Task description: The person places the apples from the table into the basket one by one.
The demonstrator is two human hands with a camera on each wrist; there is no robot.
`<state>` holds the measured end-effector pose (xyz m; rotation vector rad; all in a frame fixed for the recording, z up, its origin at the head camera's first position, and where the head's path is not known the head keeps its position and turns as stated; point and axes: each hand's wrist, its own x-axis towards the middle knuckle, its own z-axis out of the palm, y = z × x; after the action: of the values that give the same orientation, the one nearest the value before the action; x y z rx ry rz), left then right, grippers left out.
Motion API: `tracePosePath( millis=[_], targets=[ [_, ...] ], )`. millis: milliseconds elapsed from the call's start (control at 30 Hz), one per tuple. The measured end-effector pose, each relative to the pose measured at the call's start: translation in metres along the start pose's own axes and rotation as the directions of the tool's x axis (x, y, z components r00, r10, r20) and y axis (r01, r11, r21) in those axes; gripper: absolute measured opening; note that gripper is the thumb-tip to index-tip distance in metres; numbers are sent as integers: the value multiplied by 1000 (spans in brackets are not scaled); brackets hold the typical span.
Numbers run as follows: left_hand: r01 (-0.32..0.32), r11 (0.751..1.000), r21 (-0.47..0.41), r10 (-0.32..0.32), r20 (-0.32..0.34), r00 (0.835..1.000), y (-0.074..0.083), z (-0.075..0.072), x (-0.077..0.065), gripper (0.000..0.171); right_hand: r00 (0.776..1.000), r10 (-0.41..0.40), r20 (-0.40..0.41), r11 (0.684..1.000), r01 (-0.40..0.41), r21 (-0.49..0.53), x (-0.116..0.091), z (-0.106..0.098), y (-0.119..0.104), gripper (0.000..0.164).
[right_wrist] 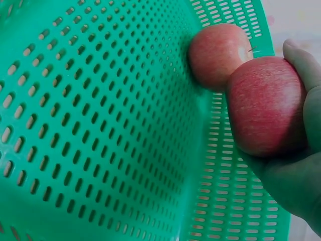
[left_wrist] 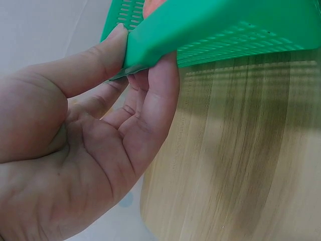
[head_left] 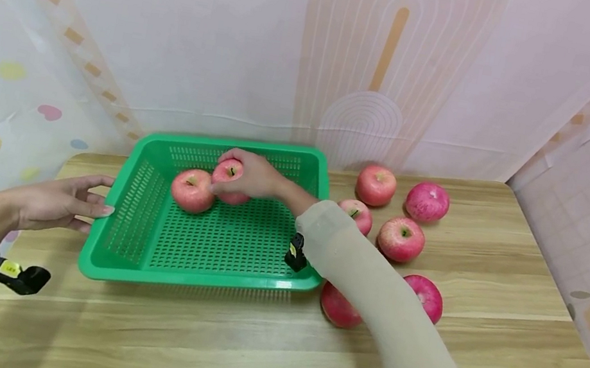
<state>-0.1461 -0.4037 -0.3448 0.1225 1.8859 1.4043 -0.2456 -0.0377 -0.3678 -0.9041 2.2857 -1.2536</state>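
A green perforated plastic basket (head_left: 208,283) stands on the wooden table. My left hand (head_left: 60,203) holds its left rim, the thumb on top and the fingers beneath, as the left wrist view shows at the basket edge (left_wrist: 175,30). Inside the basket, my right hand (head_left: 255,176) grips a red apple (head_left: 229,170) with a dark stem; the right wrist view shows this apple (right_wrist: 266,105) between thumb and fingers. Just left of it, a second apple (head_left: 193,191) sits in the basket, and the two look to be touching.
Right of the basket lie several loose apples, among them one at the back (head_left: 375,185), a pinker one (head_left: 427,201) and one in the middle (head_left: 401,239). My right forearm partly covers others, such as the front apple (head_left: 340,307). A patterned wall covering (head_left: 226,36) rises behind the table (head_left: 185,348).
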Motion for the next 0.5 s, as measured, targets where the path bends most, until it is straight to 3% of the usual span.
tracePosePath(
  millis=[500],
  targets=[
    [-7,1000,-8,8,11,1000,-1,-1,0,40,990,104,99,991,-95,-98,3,4,7,60]
  ],
)
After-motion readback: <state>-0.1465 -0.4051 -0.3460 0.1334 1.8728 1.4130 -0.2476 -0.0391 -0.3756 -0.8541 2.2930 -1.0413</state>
